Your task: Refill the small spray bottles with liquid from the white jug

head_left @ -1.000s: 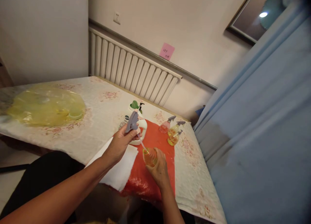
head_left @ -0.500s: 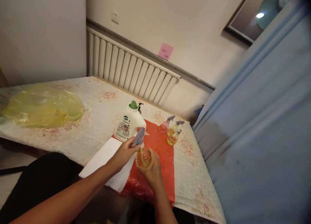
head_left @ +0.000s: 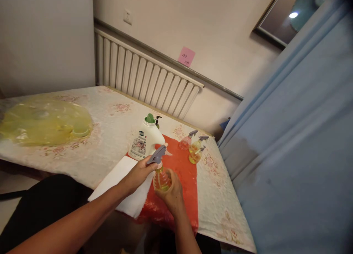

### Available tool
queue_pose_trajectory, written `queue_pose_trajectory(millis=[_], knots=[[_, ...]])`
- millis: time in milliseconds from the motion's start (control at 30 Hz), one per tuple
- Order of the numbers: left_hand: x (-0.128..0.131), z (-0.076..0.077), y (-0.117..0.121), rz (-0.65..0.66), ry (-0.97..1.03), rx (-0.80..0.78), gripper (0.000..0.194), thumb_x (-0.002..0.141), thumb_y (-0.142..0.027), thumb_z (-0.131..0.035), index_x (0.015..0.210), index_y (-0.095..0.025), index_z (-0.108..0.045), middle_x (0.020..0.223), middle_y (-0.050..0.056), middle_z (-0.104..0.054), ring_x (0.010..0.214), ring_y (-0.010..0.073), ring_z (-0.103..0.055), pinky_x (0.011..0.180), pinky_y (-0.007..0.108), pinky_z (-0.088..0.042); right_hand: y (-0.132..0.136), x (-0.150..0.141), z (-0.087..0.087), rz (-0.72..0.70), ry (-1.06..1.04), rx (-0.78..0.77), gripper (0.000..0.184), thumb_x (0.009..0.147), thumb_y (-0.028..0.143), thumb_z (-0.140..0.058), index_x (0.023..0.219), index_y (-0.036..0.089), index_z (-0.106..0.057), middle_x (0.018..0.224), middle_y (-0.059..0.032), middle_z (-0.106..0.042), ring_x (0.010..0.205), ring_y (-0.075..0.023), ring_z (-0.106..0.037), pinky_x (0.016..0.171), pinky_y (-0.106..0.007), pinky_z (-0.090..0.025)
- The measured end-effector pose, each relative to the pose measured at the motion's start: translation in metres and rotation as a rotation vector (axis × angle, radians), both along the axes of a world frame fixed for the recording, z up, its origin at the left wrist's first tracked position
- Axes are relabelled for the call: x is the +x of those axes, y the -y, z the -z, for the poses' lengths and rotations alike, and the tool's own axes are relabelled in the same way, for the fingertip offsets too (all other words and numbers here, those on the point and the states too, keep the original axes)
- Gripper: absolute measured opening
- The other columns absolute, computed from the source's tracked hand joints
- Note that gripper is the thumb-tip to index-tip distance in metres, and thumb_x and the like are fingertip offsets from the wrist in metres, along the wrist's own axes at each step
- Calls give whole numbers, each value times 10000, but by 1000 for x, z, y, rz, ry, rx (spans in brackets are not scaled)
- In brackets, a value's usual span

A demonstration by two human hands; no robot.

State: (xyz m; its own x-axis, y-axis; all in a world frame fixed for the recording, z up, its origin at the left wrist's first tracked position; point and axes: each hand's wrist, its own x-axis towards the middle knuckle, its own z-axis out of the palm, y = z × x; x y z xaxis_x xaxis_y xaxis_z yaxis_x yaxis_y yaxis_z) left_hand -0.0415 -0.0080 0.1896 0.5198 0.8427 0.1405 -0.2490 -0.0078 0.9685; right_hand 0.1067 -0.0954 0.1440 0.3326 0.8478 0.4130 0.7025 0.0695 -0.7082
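Between my hands is a clear spray bottle point(head_left: 162, 180) with a little yellowish liquid low inside, its grey trigger head point(head_left: 157, 154) seated at the neck. My left hand point(head_left: 142, 173) pinches that trigger head, thumb and fingers closed on it. Wrapped around the bottle's body from the right is my right hand point(head_left: 173, 191). Just beyond stands a large white detergent jug point(head_left: 149, 136) with a green spout in its open mouth. Below the hands lie a red plastic sheet point(head_left: 184, 180) and a folded white cloth point(head_left: 121, 188).
Several filled spray bottles point(head_left: 195, 156) with grey triggers stand on the sheet's far right. A dark pump top point(head_left: 157, 120) shows behind the jug. A yellow plastic bag point(head_left: 41, 121) and a green cap point(head_left: 80, 132) lie left on the floral tablecloth point(head_left: 110, 125). A blue curtain point(head_left: 275, 136) hangs right.
The trigger head has turned on the bottle, its nozzle now pointing more to the right. Both hands keep their hold, and the view has shifted slightly.
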Motion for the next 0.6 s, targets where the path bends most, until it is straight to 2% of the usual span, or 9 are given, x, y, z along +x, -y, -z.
queue_pose_trajectory(millis=[100,267,433,600], knots=[[0,-2,-3,-1,34,-24,500,803,-422,-700,1243,-190,-648,1167,49,-711,1183,273,-591,1082,387,-385,2,-4,-11,-32,-54,-5,529,627,252,-757,1136,212,-618,1079,-71,-706,983,-270,-683,882,-403,-559],[-1,-10,-3,-3,14,29,495,799,-392,-704,1257,-215,-637,1177,47,-708,1179,275,-594,1077,385,-383,5,-8,-24,-78,-129,-11,509,623,212,-754,1115,233,-627,1095,-53,-712,991,-256,-686,877,-377,-554],[-2,-13,-1,30,-4,50,432,816,-370,-686,1214,-206,-647,1150,58,-719,1194,283,-594,1100,407,-367,5,-8,-23,-80,-146,-35,542,601,209,-770,1123,235,-627,1095,-52,-717,995,-257,-685,867,-370,-555],[-5,-5,-5,85,30,24,513,810,-380,-704,1294,-227,-624,1248,47,-692,1270,288,-553,1134,415,-339,4,-8,-17,-81,-168,-41,546,604,214,-773,1130,236,-625,1075,-45,-725,985,-254,-685,845,-360,-564]])
